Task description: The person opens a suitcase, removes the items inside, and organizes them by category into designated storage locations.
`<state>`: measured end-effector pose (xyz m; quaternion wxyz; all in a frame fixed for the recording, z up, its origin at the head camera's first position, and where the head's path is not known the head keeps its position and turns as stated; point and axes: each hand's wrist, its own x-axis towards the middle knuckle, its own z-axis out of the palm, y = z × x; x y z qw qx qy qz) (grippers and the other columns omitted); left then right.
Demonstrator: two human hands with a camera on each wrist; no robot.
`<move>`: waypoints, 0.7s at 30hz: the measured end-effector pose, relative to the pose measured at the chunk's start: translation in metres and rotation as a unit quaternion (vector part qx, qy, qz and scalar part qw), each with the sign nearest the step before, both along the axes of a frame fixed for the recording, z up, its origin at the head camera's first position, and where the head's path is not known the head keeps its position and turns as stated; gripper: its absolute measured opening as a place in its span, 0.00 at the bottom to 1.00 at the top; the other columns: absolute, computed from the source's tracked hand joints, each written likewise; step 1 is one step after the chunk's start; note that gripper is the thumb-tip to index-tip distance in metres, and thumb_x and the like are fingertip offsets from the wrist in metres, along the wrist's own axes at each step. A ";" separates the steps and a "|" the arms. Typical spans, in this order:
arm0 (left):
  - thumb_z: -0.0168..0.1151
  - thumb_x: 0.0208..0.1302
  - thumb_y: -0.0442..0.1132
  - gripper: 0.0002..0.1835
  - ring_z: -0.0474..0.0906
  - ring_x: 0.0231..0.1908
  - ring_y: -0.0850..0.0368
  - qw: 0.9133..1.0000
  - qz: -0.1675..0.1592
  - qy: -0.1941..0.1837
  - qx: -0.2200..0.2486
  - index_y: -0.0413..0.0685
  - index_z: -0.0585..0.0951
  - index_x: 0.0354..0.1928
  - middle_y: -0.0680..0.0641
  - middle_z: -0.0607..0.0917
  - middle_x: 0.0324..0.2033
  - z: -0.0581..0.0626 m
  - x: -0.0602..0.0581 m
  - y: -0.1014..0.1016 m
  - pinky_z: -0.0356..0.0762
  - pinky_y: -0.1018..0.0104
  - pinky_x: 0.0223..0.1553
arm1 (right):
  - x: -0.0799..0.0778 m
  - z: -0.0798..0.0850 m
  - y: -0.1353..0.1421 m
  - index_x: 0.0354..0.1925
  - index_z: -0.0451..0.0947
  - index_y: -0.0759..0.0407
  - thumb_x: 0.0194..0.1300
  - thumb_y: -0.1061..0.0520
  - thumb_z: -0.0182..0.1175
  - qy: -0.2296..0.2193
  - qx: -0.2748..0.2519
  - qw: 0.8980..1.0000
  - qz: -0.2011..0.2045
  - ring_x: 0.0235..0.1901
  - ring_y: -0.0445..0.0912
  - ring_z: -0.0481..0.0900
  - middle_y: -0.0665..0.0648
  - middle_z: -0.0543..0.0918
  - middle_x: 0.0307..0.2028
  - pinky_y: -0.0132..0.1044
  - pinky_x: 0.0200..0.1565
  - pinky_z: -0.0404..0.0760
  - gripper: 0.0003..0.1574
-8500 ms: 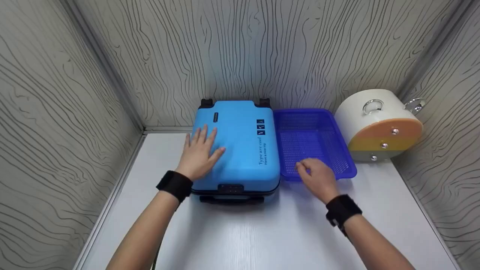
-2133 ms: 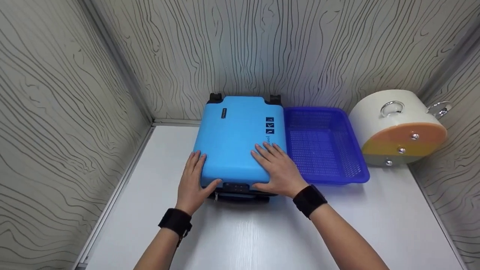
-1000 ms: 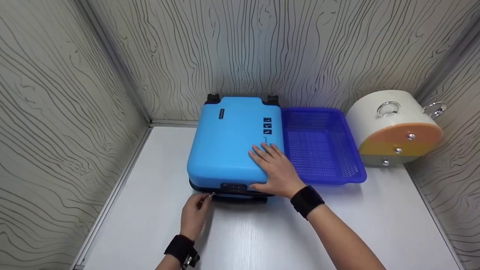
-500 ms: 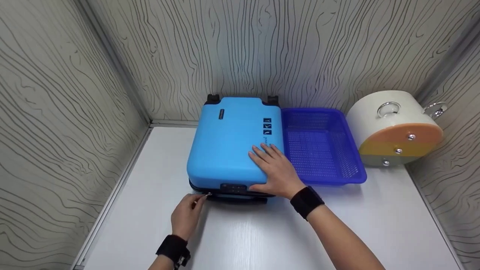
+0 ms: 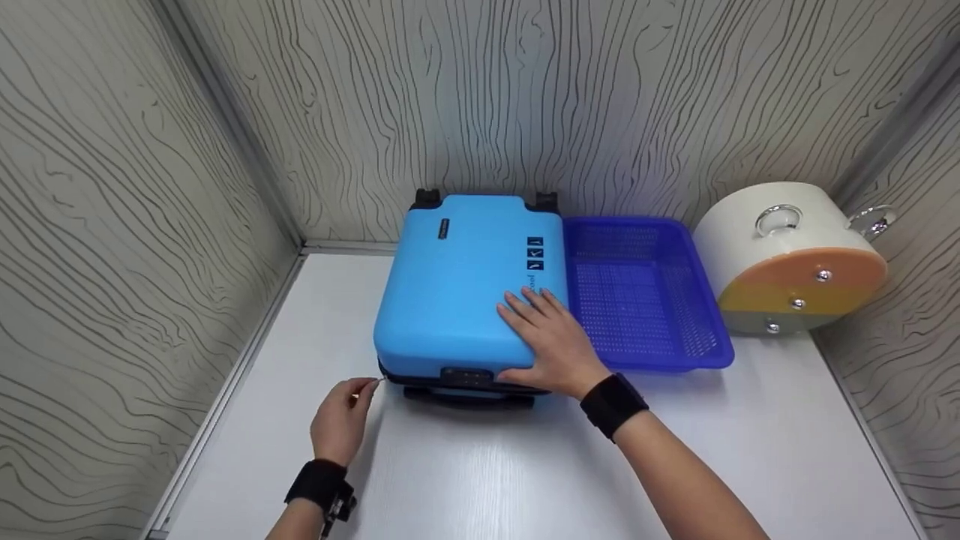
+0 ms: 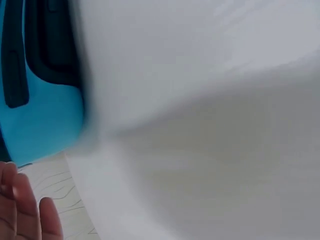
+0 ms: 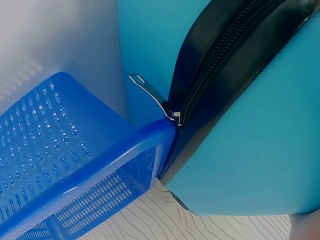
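A blue hard-shell suitcase (image 5: 457,292) lies flat on the white table, wheels toward the back wall. At its front left corner my left hand (image 5: 337,424) pinches a small zipper pull (image 5: 382,379) between thumb and fingers. My right hand (image 5: 559,345) rests spread on the front right part of the lid, beside the black lock (image 5: 466,377). In the right wrist view a second metal zipper pull (image 7: 150,95) hangs on the suitcase's side, at the black zipper (image 7: 220,52). The left wrist view shows only some fingers (image 6: 27,207) close to the suitcase corner.
A blue-purple perforated basket (image 5: 626,300) stands against the suitcase's right side. Right of it is a cream rounded box (image 5: 795,255) with orange, yellow and grey drawers and metal knobs. Wood-patterned walls (image 5: 480,97) enclose the table at the back and sides.
My left hand went from the suitcase's left edge to the zipper pull, then drew it leftward along the front to the corner. Earlier, my right hand moved from over the basket onto the lid.
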<state>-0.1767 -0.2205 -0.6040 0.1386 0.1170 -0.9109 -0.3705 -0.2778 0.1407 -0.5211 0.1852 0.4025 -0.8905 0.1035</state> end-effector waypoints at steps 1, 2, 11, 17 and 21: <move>0.63 0.74 0.46 0.10 0.81 0.37 0.57 1.000 0.002 -0.002 0.003 0.54 0.89 0.47 0.54 0.88 0.39 0.001 -0.001 -0.002 0.76 0.60 0.37 | 0.000 0.000 0.000 0.80 0.58 0.53 0.54 0.18 0.64 -0.002 -0.001 1.000 0.000 0.77 0.56 0.53 0.56 0.60 0.78 0.51 0.76 0.46 0.68; 0.63 0.74 0.46 0.10 0.81 0.37 0.58 1.000 0.004 -0.005 0.006 0.54 0.89 0.47 0.54 0.88 0.38 0.001 -0.003 -0.003 0.76 0.60 0.36 | 0.000 0.000 0.000 0.79 0.58 0.53 0.54 0.18 0.63 -0.004 -0.002 1.000 0.000 0.77 0.55 0.53 0.56 0.60 0.78 0.51 0.76 0.46 0.68; 0.62 0.75 0.49 0.13 0.82 0.35 0.56 0.999 0.012 -0.031 0.025 0.52 0.89 0.49 0.53 0.89 0.36 0.010 -0.035 -0.017 0.75 0.61 0.33 | 0.000 0.000 0.000 0.78 0.61 0.54 0.54 0.20 0.67 -0.004 -0.020 1.000 0.004 0.77 0.57 0.55 0.57 0.62 0.77 0.53 0.76 0.48 0.67; 0.60 0.76 0.49 0.15 0.83 0.38 0.55 0.997 -0.008 -0.061 0.045 0.50 0.88 0.50 0.51 0.88 0.38 0.017 -0.056 -0.026 0.76 0.61 0.35 | 0.000 -0.001 0.000 0.78 0.62 0.54 0.53 0.20 0.67 0.012 -0.025 1.000 0.009 0.76 0.57 0.57 0.58 0.64 0.76 0.52 0.76 0.48 0.67; 0.59 0.76 0.49 0.16 0.83 0.39 0.53 0.994 -0.021 -0.082 0.062 0.47 0.87 0.51 0.49 0.87 0.38 0.023 -0.066 -0.030 0.77 0.59 0.37 | 0.000 -0.003 -0.001 0.78 0.61 0.54 0.54 0.19 0.65 0.012 -0.018 1.000 0.009 0.76 0.57 0.56 0.58 0.63 0.77 0.52 0.76 0.47 0.67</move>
